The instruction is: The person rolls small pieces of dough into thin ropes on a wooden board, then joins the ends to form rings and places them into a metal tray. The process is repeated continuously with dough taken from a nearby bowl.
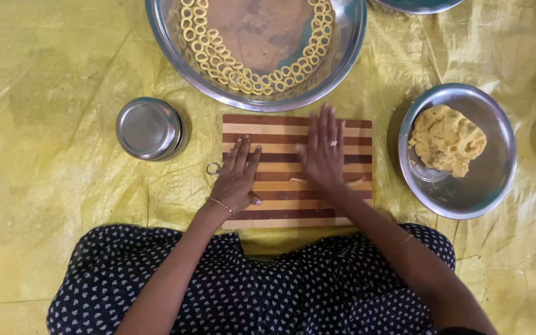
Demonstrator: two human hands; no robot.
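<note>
In the head view, a striped wooden board [297,167] is seen lying on a yellow sheet [51,155] spread over the floor, in front of the seated person's lap. The right hand [322,152] is laid flat and open on the board, with a thin piece of dough [356,182] pressed beneath it and showing just at its right side. The left hand [237,180] is also spread flat near the board's left edge, with nothing grasped. Rolling of the dough into a strand is judged to be the step in hand; steady, even palm pressure would be called for.

Past the board's far edge, a large steel bowl [175,37] is lined with small dough rings [218,59]. By the right edge, a smaller steel bowl [466,198] holds a lump of dough [446,139]. At the left, a lidded steel container [150,129] is set; its contents are hidden.
</note>
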